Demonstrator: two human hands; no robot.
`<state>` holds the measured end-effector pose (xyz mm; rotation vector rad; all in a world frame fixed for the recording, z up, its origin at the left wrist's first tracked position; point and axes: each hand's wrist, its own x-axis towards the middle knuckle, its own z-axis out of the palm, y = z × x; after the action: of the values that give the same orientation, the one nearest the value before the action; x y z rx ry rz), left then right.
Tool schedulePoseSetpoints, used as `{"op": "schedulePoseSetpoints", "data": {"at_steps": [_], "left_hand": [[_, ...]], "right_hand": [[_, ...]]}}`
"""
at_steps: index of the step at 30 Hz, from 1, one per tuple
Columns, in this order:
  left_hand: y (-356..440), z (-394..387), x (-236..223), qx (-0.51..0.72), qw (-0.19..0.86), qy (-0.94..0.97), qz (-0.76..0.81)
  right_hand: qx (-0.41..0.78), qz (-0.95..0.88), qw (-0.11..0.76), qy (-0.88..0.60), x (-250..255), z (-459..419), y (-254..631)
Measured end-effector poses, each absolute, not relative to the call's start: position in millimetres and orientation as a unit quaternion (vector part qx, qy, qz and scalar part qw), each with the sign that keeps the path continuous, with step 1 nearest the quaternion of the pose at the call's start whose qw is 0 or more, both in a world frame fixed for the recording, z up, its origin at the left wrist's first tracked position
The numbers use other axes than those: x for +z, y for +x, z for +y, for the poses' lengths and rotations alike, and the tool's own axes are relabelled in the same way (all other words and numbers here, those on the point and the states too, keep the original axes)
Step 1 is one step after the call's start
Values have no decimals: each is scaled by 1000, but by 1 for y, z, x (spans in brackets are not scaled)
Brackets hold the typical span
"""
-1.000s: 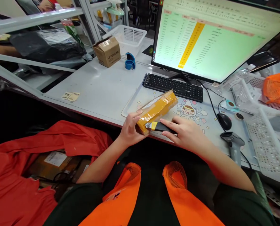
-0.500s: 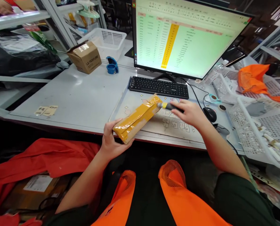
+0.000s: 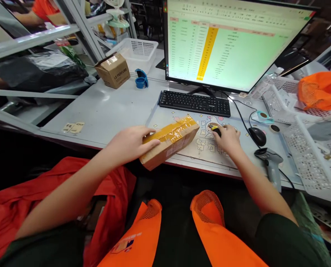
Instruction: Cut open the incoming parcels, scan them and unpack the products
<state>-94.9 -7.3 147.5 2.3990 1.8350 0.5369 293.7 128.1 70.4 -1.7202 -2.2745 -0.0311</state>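
Note:
My left hand (image 3: 136, 142) grips the near left end of a long cardboard box (image 3: 171, 142), thumb and fingers across its top. Shiny yellow-brown tape covers the top of the box, which lies slantwise over the desk's front edge. To the right of it, apart from the box, my right hand (image 3: 227, 138) is closed around a box cutter (image 3: 215, 129) with yellow and black parts, low over the printed desk mat (image 3: 207, 150). My fingers hide most of the cutter's handle.
Behind the box stand a black keyboard (image 3: 194, 103) and a monitor (image 3: 232, 48). A mouse (image 3: 257, 136), a barcode scanner (image 3: 271, 161) and white baskets (image 3: 307, 159) are on the right. Back left are a small carton (image 3: 113, 72), a blue tape holder (image 3: 141, 79) and a shelf (image 3: 43, 37).
The box has turned, showing more of its plain front side, and my left hand has shifted onto its top. My right hand has drawn the cutter away from the box, to the right.

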Motion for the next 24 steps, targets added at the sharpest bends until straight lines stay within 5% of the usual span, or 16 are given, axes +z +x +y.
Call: {"op": "schedulePoseSetpoints", "data": {"at_steps": [4,8,18,24], "left_hand": [[-76,6,158,82,-8,846,526],[-71,7,165,29,-23,861,507],[-116,57,166,137,453,665,578],[-94,46,157,185,494,635,564]], "right_hand": [[-7,-864,328,-381,97,67,219],[-28,-889,317,-330,87,35,161],[7,-903,371,-216,91,64,180],[-30,-840,523,-143,69,61,184]]}}
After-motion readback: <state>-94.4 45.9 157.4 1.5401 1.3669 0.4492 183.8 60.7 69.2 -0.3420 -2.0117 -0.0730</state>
